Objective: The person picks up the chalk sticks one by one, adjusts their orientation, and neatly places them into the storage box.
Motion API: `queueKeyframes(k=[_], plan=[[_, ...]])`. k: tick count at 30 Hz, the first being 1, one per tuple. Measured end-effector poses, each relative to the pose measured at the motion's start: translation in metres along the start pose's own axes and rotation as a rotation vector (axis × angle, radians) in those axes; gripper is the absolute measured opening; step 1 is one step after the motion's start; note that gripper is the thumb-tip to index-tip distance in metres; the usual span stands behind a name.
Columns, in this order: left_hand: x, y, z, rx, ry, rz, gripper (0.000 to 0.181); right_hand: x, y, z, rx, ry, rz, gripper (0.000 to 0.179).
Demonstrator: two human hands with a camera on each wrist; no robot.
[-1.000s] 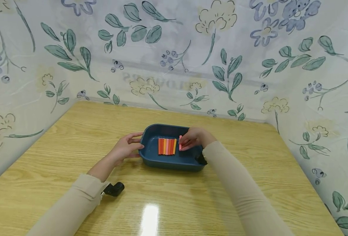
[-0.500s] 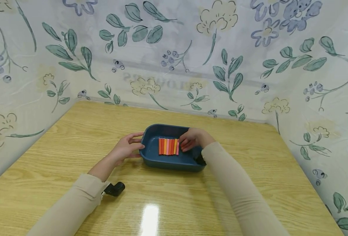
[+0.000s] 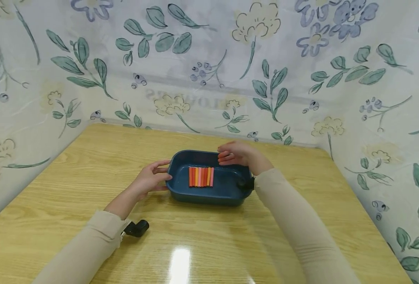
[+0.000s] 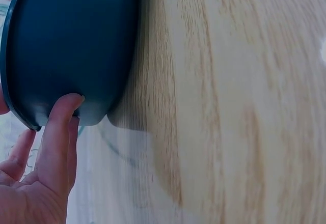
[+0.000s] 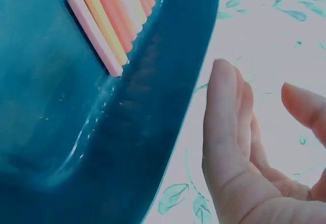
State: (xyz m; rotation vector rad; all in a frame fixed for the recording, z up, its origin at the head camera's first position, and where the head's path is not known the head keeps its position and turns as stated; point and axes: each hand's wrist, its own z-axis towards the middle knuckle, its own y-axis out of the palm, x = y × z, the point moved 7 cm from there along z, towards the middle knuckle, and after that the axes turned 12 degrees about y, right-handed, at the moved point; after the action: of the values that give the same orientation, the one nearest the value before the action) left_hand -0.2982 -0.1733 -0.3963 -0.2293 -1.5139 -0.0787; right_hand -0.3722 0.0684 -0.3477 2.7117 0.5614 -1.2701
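Observation:
A dark blue plastic tub [image 3: 227,190] stands on the table. Inside it, several chalk sticks [image 3: 201,177] in red, orange, yellow and pink lie side by side in a row, with a pink one at the right end. My left hand [image 3: 149,178] holds the tub's left end, its thumb at the rim and fingers against the outer wall. In the left wrist view, straight fingers [image 4: 57,137] touch that wall. Over the far right rim, my right hand [image 3: 235,154] holds nothing. Its fingers [image 5: 224,107] are extended, the thumb apart, in the right wrist view.
A wooden tabletop [image 3: 181,225] surrounds the tub. Floral-printed sheeting [image 3: 195,90] closes off the back and both sides. A black wrist device [image 3: 137,228] sits below the left cuff, and another [image 3: 246,184] by the right cuff overlaps the tub's right end.
My right hand set a pink chalk stick at the right end of the row, let go, and rose away to the tub's far right rim. My left hand stayed on the tub.

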Motion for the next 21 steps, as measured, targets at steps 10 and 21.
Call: queueKeyframes(k=[10,21], plan=[[0.000,-0.006,0.001,-0.012,-0.003,-0.014,0.061,0.021,-0.018,-0.026,0.028,-0.120,0.096,0.043],[-0.003,-0.014,-0.001,-0.018,-0.015,0.009,0.062,0.057,-0.045,-0.048,0.043,-0.255,0.280,0.046]])
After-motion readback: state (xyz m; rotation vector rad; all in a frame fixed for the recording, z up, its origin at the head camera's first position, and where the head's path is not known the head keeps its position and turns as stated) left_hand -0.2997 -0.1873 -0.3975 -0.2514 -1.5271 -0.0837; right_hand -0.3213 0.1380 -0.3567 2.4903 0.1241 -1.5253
